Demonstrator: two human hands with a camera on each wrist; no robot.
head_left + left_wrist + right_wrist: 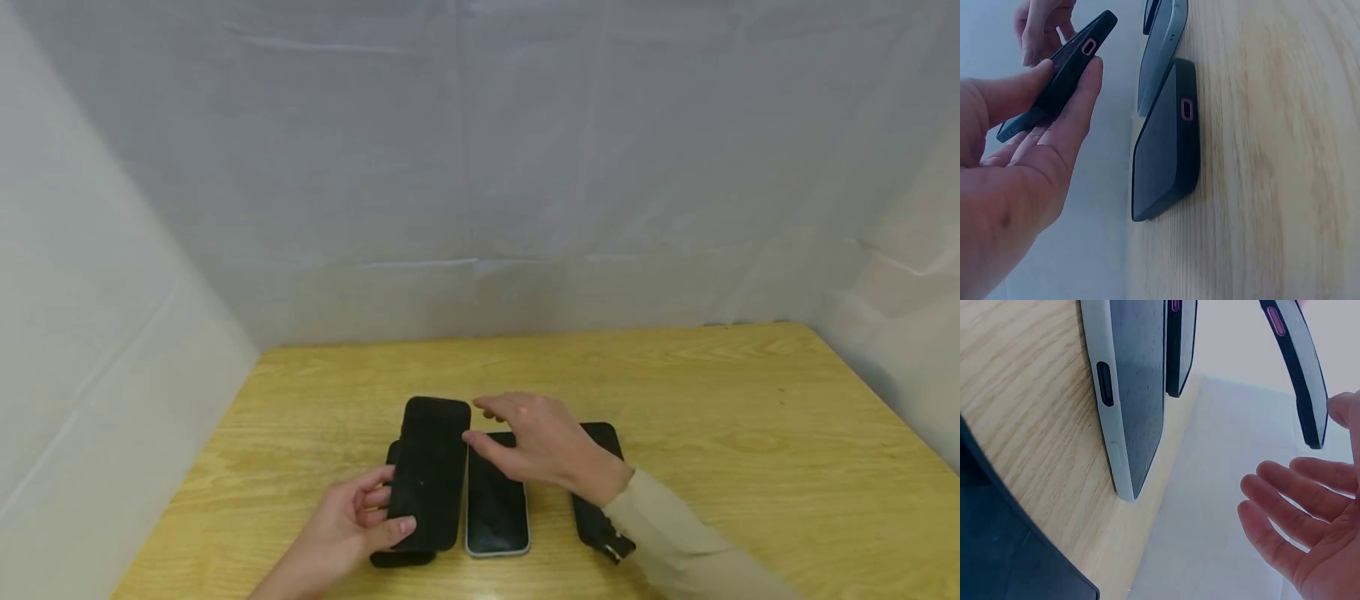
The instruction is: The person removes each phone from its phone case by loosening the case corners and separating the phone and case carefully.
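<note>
Near the front edge of the tabletop (750, 433), left of its middle: a raised black phone (430, 472), lifted clear of the wood and tilted, pinched along its near end by the left hand (341, 533), thumb on the face, fingers curled under the back. Left grip closed round that phone. Directly beneath it, flat on the tabletop, a second black phone (401, 557), mostly hidden in the head view, plain in the left wrist view (1169, 144) with a pinkish port at its end. Just to the right, lying flat and parallel, a pale-edged phone (497, 512), screen up, touching nothing above it. Over its far end, the right hand (543, 442), fingers relaxed and spread, holding nothing; index fingertip at the right edge of the raised phone, contact not certain. Right grip wide. Farther right, partly under the wrist and beige sleeve (690, 542), another black phone (596, 508), flat, angled toward the front edge. Around the tabletop, pale cloth walls (480, 167).
</note>
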